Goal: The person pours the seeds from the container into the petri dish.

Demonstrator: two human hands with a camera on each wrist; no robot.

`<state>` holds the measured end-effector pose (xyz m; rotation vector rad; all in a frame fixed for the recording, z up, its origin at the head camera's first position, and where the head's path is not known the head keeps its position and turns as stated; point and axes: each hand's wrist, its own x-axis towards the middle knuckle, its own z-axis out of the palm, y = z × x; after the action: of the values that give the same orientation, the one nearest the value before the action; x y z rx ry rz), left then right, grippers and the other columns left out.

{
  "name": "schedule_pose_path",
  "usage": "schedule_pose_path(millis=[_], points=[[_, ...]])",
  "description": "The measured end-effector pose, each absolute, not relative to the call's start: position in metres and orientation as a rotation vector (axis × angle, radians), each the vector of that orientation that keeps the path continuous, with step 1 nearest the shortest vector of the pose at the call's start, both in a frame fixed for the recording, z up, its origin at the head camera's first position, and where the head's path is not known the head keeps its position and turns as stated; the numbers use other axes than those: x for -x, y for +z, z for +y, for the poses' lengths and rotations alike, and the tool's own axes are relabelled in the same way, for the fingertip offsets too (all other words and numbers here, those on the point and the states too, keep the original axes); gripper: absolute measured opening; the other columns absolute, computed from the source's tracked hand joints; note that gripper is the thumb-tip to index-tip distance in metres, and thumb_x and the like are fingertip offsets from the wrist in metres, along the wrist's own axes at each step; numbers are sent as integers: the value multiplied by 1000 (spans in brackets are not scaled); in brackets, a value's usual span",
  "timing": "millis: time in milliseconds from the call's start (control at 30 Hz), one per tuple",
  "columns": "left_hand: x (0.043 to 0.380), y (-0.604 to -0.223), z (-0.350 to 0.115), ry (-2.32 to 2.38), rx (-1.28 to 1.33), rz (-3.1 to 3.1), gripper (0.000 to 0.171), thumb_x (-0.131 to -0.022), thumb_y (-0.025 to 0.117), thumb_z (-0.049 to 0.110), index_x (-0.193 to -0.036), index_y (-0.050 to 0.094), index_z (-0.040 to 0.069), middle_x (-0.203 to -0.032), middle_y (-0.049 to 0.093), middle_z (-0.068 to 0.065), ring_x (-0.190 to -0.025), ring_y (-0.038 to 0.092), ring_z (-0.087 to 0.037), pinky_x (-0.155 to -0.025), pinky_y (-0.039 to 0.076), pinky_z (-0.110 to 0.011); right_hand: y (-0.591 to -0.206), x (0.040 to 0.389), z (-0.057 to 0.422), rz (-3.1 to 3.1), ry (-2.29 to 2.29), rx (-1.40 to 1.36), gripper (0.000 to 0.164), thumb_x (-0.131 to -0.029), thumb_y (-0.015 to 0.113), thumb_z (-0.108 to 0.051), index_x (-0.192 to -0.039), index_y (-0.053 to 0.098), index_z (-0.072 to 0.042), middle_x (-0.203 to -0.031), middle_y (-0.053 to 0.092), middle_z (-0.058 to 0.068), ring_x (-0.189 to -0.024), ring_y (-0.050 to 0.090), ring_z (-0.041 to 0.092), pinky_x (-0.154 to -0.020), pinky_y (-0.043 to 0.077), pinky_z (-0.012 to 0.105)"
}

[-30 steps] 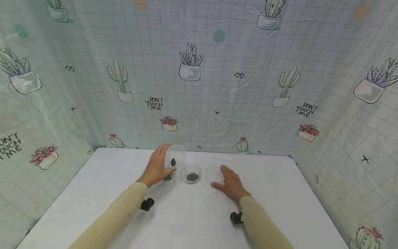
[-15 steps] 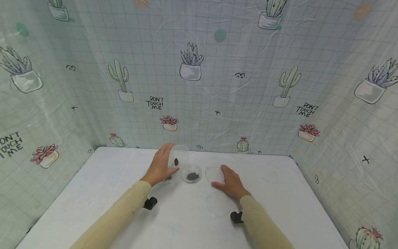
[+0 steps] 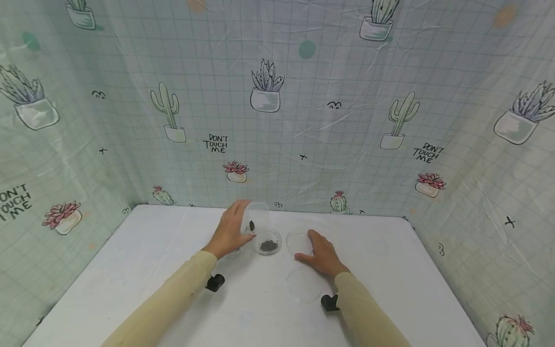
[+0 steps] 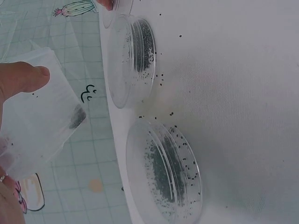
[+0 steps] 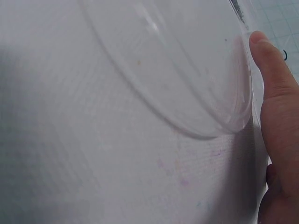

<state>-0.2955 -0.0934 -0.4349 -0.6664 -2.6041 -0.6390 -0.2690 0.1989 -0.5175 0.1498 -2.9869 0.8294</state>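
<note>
My left hand (image 3: pixel 230 230) grips a translucent, squarish plastic container (image 4: pixel 39 116), tilted, with dark granules gathered in its lower corner. It is held above the table, just left of the middle petri dish (image 3: pixel 268 242), which holds a dark heap. Partly hidden under the hand, the left petri dish (image 4: pixel 161 170) also contains dark granules. My right hand (image 3: pixel 322 253) holds the edge of a clear petri dish (image 3: pixel 298 244) between thumb and fingers; no heap shows inside it. Nearer to me lies another clear round dish or lid (image 3: pixel 303 286).
Stray dark specks (image 4: pixel 171 114) dot the white table (image 3: pixel 381 284) around the filled dishes. A cactus-print curtain (image 3: pixel 303 125) stands behind the table and along both sides. Each wrist carries a black camera mount (image 3: pixel 329 302).
My left hand has moved to the right with the container, from over the left dish towards the middle one. The right hand and the dishes have stayed put.
</note>
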Motion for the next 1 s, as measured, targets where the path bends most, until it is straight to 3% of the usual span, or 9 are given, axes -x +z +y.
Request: schedule_pose_path(millis=[1000], points=[[300, -436, -60, -573, 798, -2536, 97, -59, 85, 25, -139, 31, 15, -138, 37, -5, -129, 37, -24, -109, 32, -43, -526, 274, 203, -2966, 806, -181, 102, -64, 64, -69, -142, 30, -12, -143, 39, 7, -132, 37, 27, -111, 29, 46]])
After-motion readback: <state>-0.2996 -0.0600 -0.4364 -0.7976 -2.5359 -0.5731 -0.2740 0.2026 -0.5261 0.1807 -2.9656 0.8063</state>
